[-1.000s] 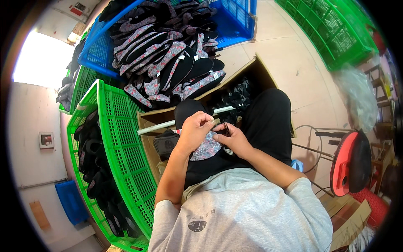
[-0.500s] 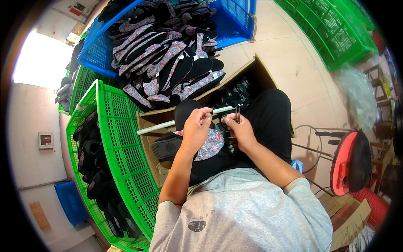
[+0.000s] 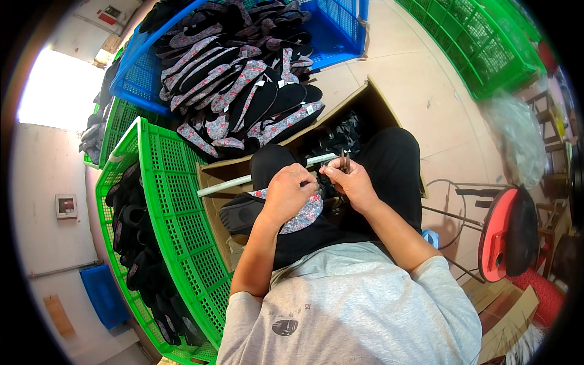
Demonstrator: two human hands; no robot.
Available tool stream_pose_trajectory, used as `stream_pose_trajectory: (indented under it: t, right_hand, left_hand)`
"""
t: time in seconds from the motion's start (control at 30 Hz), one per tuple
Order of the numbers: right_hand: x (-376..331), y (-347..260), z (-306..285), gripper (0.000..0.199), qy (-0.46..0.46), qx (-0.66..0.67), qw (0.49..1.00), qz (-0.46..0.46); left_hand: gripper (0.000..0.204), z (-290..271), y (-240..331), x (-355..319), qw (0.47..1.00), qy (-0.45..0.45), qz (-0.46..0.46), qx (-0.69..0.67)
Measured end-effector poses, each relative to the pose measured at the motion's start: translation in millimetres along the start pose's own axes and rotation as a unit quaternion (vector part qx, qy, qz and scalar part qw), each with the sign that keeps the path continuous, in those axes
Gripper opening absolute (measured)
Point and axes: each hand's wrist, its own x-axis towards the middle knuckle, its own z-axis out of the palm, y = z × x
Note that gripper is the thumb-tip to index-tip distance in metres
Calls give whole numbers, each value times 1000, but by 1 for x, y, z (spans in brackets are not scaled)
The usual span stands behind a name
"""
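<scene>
Workroom with a pale floor (image 3: 444,121); at far left, a white wall (image 3: 55,158) bearing a small box (image 3: 66,207) and a blue bin (image 3: 104,295). Next, a green crate (image 3: 173,201) of dark shoes (image 3: 131,243); beyond it, a blue crate (image 3: 143,76) heaped with floral slippers (image 3: 243,85). In the middle, a carton (image 3: 383,112) at the seated person's knees, crossed by a white rod (image 3: 228,185), partly hidden by the left knee. On the left thigh, one floral slipper (image 3: 302,218), partly under the left hand (image 3: 287,193); fingers curled together there, impossible to tell whether around anything. Just beside, the right hand (image 3: 354,184), closed around dark snips (image 3: 345,162), tips poking out past the fingers. Beyond both hands, black scraps (image 3: 342,134) in the carton. Farther right, a second green crate (image 3: 480,52), a clear bag (image 3: 517,143) and a round red seat (image 3: 494,234).
</scene>
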Motion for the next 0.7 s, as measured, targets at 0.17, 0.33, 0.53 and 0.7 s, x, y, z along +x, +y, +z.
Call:
stream_pose_trajectory:
  t: [0.17, 0.33, 0.53, 0.7]
  right_hand:
    - [4, -3, -18, 26, 57, 15, 998, 0]
    - [-11, -24, -36, 37, -89, -170, 980, 60]
    - [-20, -13, -23, 23, -189, -268, 943, 51]
    - [-10, 4, -18, 15, -199, -283, 938, 22]
  left_hand:
    - [6, 4, -3, 3, 997, 41, -63, -25]
    - [8, 4, -6, 4, 993, 50, -99, -40]
    - [9, 9, -10, 7, 994, 56, -87, -34]
    - [9, 12, -14, 6, 993, 63, -84, -46]
